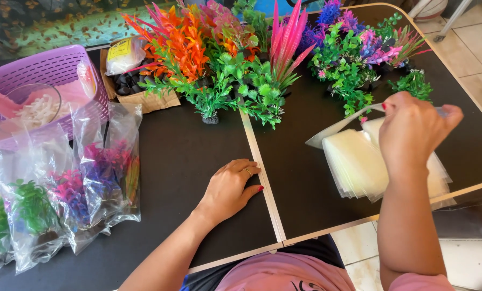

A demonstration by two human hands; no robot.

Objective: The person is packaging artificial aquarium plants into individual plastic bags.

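One clear bag (pixel 341 128) pinched in right-hand fingers (pixel 387 108) above stack (pixel 359 167).

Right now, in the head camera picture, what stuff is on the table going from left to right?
Bagged plants → purple basket → left hand → loose plastic plants → stack of clear bags → right hand, lifting one bag.

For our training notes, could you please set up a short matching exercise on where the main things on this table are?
Things:
1. purple basket
2. stack of clear bags
3. bagged plastic plants
4. left hand

Places:
A. flat on the table by the centre seam
B. far left corner
C. under the raised right hand
D. near left edge

Pairs: 1-B, 2-C, 3-D, 4-A
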